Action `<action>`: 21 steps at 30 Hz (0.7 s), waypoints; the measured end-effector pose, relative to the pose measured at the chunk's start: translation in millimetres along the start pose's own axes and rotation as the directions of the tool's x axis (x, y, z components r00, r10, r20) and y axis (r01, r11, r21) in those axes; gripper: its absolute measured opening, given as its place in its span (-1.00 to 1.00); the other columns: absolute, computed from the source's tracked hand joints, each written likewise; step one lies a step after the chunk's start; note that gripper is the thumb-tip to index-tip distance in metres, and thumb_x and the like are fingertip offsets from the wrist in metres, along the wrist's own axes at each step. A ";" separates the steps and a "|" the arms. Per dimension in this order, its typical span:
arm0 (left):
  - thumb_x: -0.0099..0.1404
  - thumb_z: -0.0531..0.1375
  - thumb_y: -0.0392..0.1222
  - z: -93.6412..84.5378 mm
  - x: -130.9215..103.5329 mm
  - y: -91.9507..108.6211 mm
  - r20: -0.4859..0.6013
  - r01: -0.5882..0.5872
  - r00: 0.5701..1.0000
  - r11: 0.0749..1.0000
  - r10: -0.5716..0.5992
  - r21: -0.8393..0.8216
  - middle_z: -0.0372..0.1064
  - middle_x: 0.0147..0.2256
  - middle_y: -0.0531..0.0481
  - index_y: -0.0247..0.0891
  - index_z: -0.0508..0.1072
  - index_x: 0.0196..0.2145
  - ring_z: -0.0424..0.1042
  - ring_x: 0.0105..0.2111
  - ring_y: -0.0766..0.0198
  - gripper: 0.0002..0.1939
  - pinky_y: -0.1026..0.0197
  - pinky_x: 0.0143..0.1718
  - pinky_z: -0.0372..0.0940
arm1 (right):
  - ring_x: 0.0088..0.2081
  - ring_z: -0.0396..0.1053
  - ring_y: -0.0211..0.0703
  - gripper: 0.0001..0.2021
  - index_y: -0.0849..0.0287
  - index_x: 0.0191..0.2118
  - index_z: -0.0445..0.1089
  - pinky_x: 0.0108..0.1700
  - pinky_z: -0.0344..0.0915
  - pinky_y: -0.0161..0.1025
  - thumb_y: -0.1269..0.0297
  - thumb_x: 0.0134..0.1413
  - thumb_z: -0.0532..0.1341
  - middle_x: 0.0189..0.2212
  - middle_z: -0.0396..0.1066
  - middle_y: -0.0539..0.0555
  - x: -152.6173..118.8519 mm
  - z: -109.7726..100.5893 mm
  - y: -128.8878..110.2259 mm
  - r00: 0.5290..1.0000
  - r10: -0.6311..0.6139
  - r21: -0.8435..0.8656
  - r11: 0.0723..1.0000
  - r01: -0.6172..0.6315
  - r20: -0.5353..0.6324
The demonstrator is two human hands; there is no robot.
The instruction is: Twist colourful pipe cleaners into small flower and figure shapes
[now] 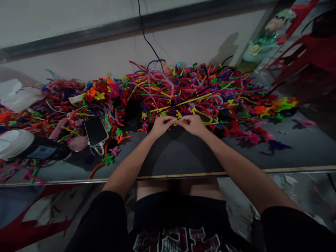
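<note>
Close together over the dark table, my left hand (162,126) and my right hand (192,124) pinch a small yellow pipe cleaner (175,122) between them. The piece looks bent into a small loop, though its exact shape is too small to make out. Right behind my hands rises a heap of pipe cleaners (189,84) in many colours. Longer yellow pipe cleaners (183,102) lie across the front of that heap, just beyond my fingers.
To the left lie a phone (96,130) with a white cable, a pink hairbrush (77,143) and a large bottle (31,145) on its side. Finished-looking fuzzy flowers (250,136) are scattered at right. A red chair (307,52) and a figurine (265,42) stand beyond. The table edge (181,175) runs before me.
</note>
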State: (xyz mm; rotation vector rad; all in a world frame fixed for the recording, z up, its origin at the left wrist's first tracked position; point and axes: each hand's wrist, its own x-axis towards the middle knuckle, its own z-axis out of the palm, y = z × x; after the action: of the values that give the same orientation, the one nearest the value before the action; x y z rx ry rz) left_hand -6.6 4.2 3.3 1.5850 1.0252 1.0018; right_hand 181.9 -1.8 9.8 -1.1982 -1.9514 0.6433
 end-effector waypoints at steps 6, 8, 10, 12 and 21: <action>0.20 0.20 -0.01 1.7 0.4 -6.8 -0.103 -0.030 0.993 0.984 0.049 0.173 0.45 -0.53 0.02 -0.31 0.53 -0.40 0.38 -0.56 0.41 -0.72 0.38 -0.56 0.29 | -0.34 0.43 -0.17 -0.75 0.14 -0.28 0.55 -0.29 0.26 -0.26 0.16 0.14 0.16 -0.36 0.54 0.09 -2.2 -0.1 3.7 0.983 -0.184 -0.206 0.962 0.181 0.008; 0.20 0.20 -0.02 2.0 0.6 -6.4 -0.143 -0.027 0.988 0.986 0.051 0.163 0.45 -0.53 0.03 -0.31 0.52 -0.38 0.38 -0.56 0.41 -0.73 0.39 -0.56 0.29 | -0.27 0.45 -0.15 -0.72 0.13 -0.19 0.53 -0.23 0.28 -0.25 0.19 0.21 0.09 -0.28 0.54 0.10 -2.7 -0.8 4.0 0.976 -0.219 -0.246 0.945 0.216 0.014; 0.19 0.22 -0.04 2.4 0.6 -5.6 -0.130 -0.015 0.991 0.994 0.029 0.107 0.45 -0.52 0.03 -0.31 0.52 -0.34 0.40 -0.56 0.40 -0.74 0.38 -0.57 0.29 | -0.25 0.45 -0.14 -0.71 0.12 -0.15 0.51 -0.22 0.29 -0.24 0.20 0.23 0.06 -0.25 0.53 0.09 -3.1 -1.5 3.7 0.973 -0.229 -0.287 0.932 0.224 0.017; 0.16 0.24 -0.07 3.1 0.7 -5.2 -0.089 0.005 0.996 0.998 0.000 0.058 0.44 -0.53 0.03 -0.32 0.52 -0.33 0.40 -0.56 0.40 -0.76 0.38 -0.58 0.29 | -0.23 0.45 -0.13 -0.71 0.12 -0.14 0.50 -0.23 0.29 -0.24 0.20 0.24 0.05 -0.24 0.53 0.09 -3.5 -1.7 3.3 0.972 -0.234 -0.319 0.920 0.227 0.016; 0.16 0.25 -0.12 -3.1 4.8 -2.9 0.004 0.058 0.998 0.997 -0.057 -0.049 0.39 -0.58 0.06 -0.35 0.46 -0.40 0.36 -0.59 0.46 -0.80 0.40 -0.51 0.28 | -0.15 0.45 -0.11 -0.71 0.10 -0.12 0.48 -0.18 0.30 -0.22 0.20 0.27 0.03 -0.20 0.52 0.09 -0.9 -10.7 5.3 0.973 -0.221 -0.333 0.924 0.186 -0.068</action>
State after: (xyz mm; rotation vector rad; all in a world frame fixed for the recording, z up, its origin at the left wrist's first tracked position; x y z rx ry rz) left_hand -8.5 10.1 1.7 1.5087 1.0312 0.9779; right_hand 193.5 0.1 12.1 -1.1717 -2.1104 0.1486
